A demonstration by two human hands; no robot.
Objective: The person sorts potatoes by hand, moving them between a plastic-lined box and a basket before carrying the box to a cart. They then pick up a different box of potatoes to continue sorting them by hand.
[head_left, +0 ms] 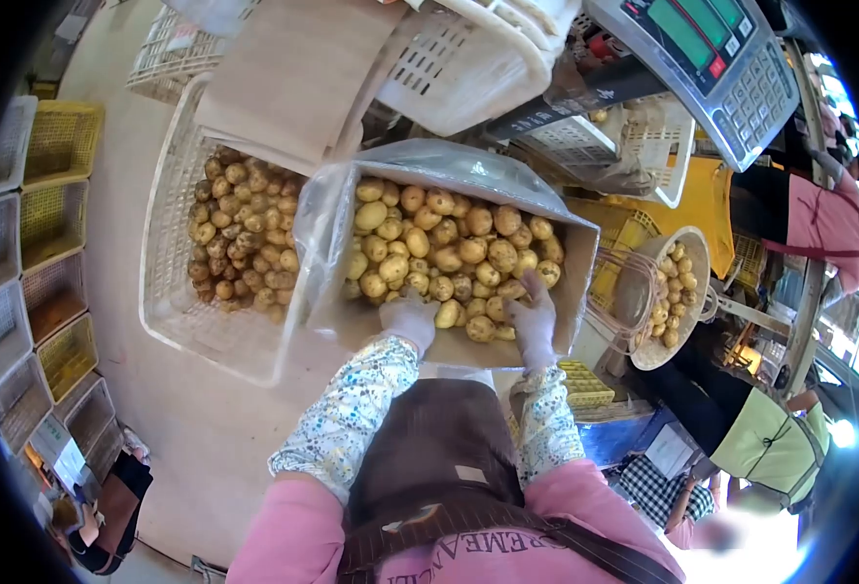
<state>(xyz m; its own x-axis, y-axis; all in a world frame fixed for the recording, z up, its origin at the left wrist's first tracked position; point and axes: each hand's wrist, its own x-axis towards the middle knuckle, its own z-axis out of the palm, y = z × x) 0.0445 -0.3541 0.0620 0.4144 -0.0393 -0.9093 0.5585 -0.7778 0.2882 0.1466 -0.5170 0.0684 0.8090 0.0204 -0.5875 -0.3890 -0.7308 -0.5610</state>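
Potatoes [473, 251] fill a plastic-lined carton [580, 277] at the centre of the frame. The gloved left hand [410, 319] touches potatoes at the carton's near edge; its finger state cannot be determined (fingertips indistinct). The gloved right hand [535, 319], right of centre, rests against potatoes, thumb spread from fingers. A white crate [169, 243], left of centre, holds more potatoes.

bright, fisheye-curved edges, glare [762, 545] lower right

We see potatoes [473, 250], smooth and faintly glossy, in a matt cardboard box [575, 277] with glossy plastic film [468, 167]; left, a plastic crate [165, 268]; near, matt cloth sleeves [347, 399].
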